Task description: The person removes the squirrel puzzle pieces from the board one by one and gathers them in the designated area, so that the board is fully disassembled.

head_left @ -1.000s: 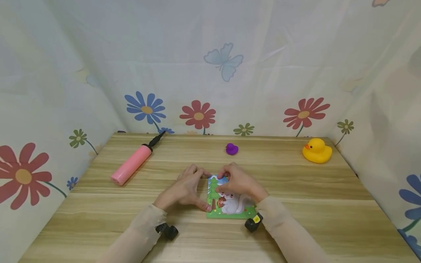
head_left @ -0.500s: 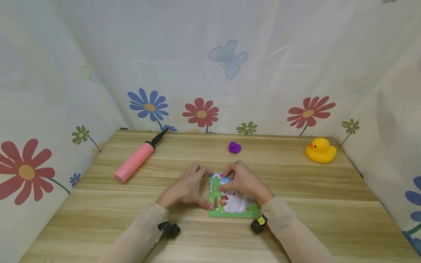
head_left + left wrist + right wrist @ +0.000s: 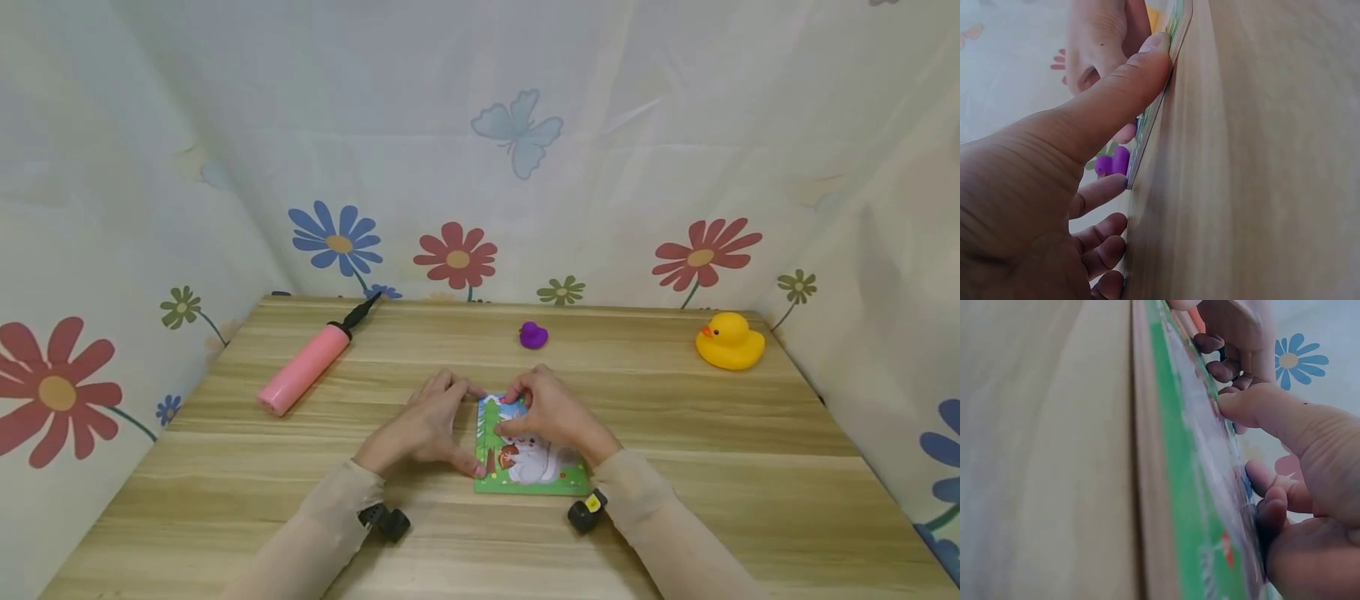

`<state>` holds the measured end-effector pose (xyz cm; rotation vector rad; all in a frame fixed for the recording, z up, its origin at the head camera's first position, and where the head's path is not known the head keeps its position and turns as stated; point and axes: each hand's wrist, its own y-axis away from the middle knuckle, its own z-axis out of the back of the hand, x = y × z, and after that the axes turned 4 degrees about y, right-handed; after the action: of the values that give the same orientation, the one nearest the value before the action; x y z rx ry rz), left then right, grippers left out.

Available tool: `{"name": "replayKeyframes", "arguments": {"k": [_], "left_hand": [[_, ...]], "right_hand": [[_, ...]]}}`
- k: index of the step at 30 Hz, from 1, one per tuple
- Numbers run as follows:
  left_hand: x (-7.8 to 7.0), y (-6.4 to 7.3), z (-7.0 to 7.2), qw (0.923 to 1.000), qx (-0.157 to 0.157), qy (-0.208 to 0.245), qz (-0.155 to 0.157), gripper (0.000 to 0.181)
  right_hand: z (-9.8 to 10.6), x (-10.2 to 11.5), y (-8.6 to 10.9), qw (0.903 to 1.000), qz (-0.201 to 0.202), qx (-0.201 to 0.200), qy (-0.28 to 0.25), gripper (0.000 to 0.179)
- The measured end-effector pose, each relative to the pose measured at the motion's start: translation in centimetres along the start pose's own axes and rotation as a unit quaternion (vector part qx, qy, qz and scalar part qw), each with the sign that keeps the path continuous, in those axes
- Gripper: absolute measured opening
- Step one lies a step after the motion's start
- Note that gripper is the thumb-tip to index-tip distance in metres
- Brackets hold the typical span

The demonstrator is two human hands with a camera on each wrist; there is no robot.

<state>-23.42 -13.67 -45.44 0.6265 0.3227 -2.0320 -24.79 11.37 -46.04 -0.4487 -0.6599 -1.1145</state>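
Observation:
A flat square jigsaw puzzle (image 3: 532,468) with a white squirrel, a tree and green grass lies on the wooden table. Along its left edge my left hand (image 3: 426,425) spreads, thumb on the near part of that edge and index fingertip at the far left corner; its other fingers trail loosely beside the table in the left wrist view. Over the upper part of the picture, my right hand (image 3: 557,417) is bent, its thumb on the printed face and curled fingers at the far edge. That hand covers the puzzle's upper right. The puzzle's layered edge (image 3: 1150,444) shows in the right wrist view.
A pink hand pump (image 3: 306,368) with a black nozzle lies at the back left. Behind the puzzle sits a small purple duck (image 3: 533,336), and a larger yellow duck (image 3: 730,342) stands at the back right. Flower-printed cloth (image 3: 390,150) hangs around the table.
The head view has shifted slightly. Both hands keep nearly the same places on the puzzle, and nothing is visibly taken up or let go.

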Motion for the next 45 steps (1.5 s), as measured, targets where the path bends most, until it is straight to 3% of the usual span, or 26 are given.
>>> {"name": "replayKeyframes", "arguments": {"k": [11,21,27,38,45], "left_hand": [[-0.18,0.24,-0.02,0.9999,-0.001,0.011,-0.001,0.117],[-0.33,0.16,-0.02,1.0,0.001,0.009,0.002,0.118],[-0.31,0.06,-0.08,1.0,0.0,0.009,0.003,0.118],[-0.32,-0.11,-0.16,1.0,0.003,0.001,0.004,0.119],[-0.22,-0.09,-0.08,1.0,0.0,0.002,0.009,0.118]], "right_hand": [[-0.14,0.46,-0.03,0.9997,0.006,0.021,0.01,0.038],[-0.14,0.23,0.17,0.9997,0.011,0.015,-0.018,0.039],[-0.15,0.13,0.19,0.9999,0.011,0.004,-0.003,0.038],[-0.14,0.63,-0.16,0.999,0.019,0.02,0.036,0.036],[-0.29,0.87,-0.29,0.999,0.021,0.02,0.033,0.036]]}}
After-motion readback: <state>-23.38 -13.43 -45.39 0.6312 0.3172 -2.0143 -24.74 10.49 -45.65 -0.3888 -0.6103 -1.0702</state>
